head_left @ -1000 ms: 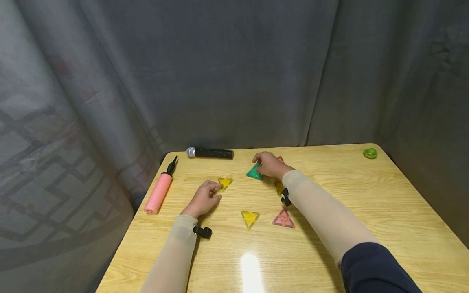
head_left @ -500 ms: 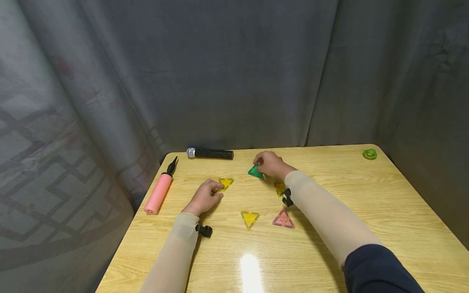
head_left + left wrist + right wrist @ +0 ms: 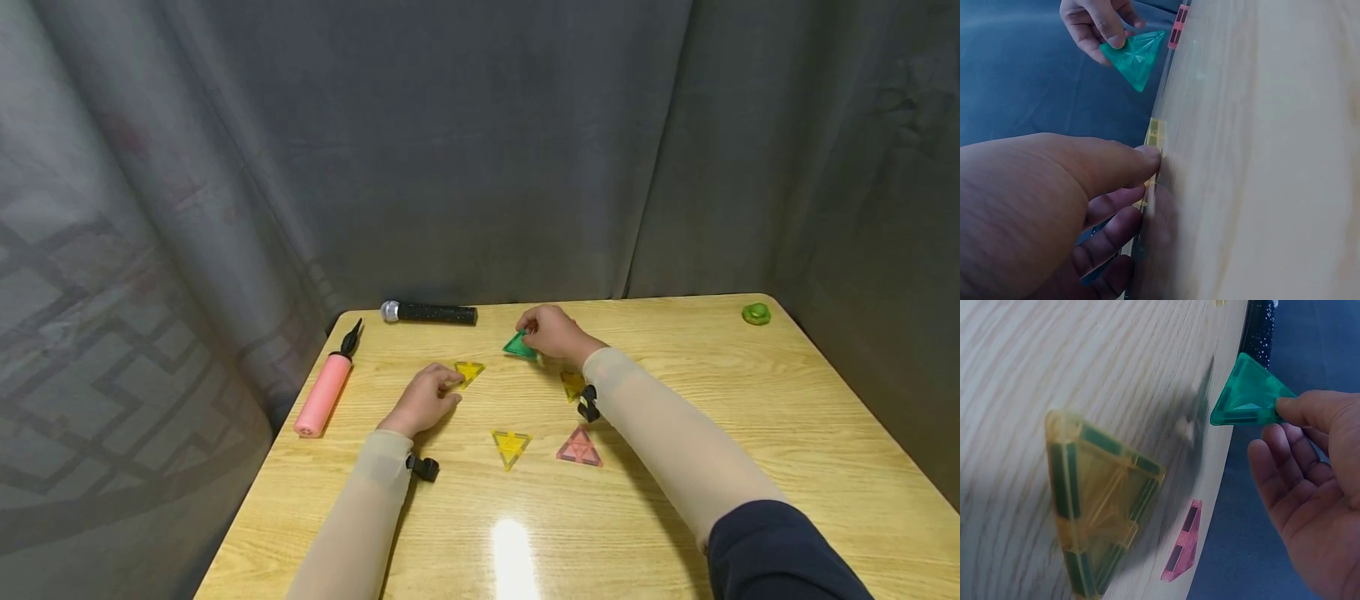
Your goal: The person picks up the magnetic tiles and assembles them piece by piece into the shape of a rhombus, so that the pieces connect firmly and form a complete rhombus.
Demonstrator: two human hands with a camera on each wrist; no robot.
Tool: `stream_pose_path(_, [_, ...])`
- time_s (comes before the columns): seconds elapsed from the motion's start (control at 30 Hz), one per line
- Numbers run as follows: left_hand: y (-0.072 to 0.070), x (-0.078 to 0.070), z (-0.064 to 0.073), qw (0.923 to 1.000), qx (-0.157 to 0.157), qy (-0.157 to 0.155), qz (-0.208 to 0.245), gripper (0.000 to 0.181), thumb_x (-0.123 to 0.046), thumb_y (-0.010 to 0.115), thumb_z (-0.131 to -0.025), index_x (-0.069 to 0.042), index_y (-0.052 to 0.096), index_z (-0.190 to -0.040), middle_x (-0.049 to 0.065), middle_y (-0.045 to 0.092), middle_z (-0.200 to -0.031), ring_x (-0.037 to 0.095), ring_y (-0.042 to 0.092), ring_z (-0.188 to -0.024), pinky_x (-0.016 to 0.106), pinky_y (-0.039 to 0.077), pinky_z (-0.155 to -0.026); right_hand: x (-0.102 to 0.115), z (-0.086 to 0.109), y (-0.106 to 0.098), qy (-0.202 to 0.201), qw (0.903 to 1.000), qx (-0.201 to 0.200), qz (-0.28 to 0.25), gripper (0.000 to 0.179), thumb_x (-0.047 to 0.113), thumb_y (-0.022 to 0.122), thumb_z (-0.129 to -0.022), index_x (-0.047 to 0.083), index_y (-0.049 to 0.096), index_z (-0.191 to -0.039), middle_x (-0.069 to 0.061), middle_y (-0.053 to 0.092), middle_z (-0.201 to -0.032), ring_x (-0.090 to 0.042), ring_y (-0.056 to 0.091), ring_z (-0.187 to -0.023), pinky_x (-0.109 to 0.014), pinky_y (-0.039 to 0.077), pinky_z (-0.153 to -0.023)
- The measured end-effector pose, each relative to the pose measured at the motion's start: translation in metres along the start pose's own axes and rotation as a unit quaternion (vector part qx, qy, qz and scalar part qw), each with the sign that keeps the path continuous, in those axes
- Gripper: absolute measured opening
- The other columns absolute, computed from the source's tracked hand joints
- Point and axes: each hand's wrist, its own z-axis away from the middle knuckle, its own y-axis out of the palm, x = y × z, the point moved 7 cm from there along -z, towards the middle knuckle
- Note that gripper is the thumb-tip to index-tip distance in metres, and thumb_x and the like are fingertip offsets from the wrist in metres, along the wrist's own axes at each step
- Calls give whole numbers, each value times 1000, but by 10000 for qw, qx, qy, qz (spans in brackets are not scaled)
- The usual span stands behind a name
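My right hand (image 3: 555, 333) pinches a green triangular magnetic tile (image 3: 1250, 394) by one corner, thumb on its face, held above the far part of the table. My left hand (image 3: 423, 400) rests low over the table, relaxed fingertips at the edge of a yellow triangular tile (image 3: 470, 372). In the left wrist view its thumb (image 3: 1141, 162) overlaps that tile. An orange-yellow tile (image 3: 1097, 500) lies below the right wrist. Nearer me lie another yellow tile (image 3: 512, 448) and a pink tile (image 3: 580, 447). A reddish-pink tile (image 3: 1184, 544) lies behind the right hand, hidden in the head view.
A black toy microphone (image 3: 435, 313) lies along the table's back edge. Along the left edge is a pink hand pump (image 3: 325, 393) with a black nozzle. A small green object (image 3: 757, 313) sits in the back right corner. Grey curtains (image 3: 480, 150) surround the table (image 3: 750, 400).
My left hand has shifted slightly right and away from me, and the yellow tile at its fingertips has slid with it. The green tile, still pinched, has tilted and shifted slightly.
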Motion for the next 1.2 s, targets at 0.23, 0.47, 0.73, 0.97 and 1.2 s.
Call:
stream_pose_path(0.23, [1, -4, -2, 9999, -28, -18, 133, 34, -10, 74, -99, -12, 72, -133, 1, 63, -126, 21, 61, -108, 40, 55, -94, 5, 0, 0, -12, 9999, -110, -57, 11, 6, 72, -97, 11, 76, -106, -4, 67, -93, -22, 59, -85, -38, 49, -76])
stream_pose_path(0.47, [5, -7, -7, 9999, -28, -4, 104, 33, -12, 75, -99, -14, 73, -132, -1, 63, -123, 21, 62, -109, 39, 55, -95, 12, -1, 0, -79, 9997, -156, -151, 8, 9, 76, -96, 12, 76, -104, -2, 68, -94, -21, 61, -87, -39, 50, -79])
stream_pose_path(0.73, [11, -13, -9, 9999, 66, 69, 88, 33, -12, 74, -100, -14, 72, -133, 0, 63, -127, 21, 61, -110, 40, 54, -96, 16, -2, 2, -195, 9994, -217, -209, 7, 11, 77, -96, 12, 74, -103, -2, 67, -93, -21, 61, -86, -36, 52, -75])
stream_pose_path(0.97, [14, -18, -10, 9997, 100, 195, 100, 33, -11, 74, -100, -13, 72, -133, 0, 63, -126, 21, 60, -108, 38, 54, -94, 19, -1, 4, -266, 9990, -280, -209, 8, 13, 78, -95, 11, 75, -103, -2, 67, -91, -21, 61, -83, -36, 53, -72])
stream_pose_path(1.2, [17, -19, -11, 9995, 30, 298, 82, 32, -12, 74, -99, -12, 72, -132, 1, 63, -125, 20, 60, -104, 40, 54, -91, 23, -1, 8, -269, 9990, -242, -261, 8, 12, 78, -96, 10, 76, -103, -2, 67, -91, -20, 62, -82, -36, 53, -70])
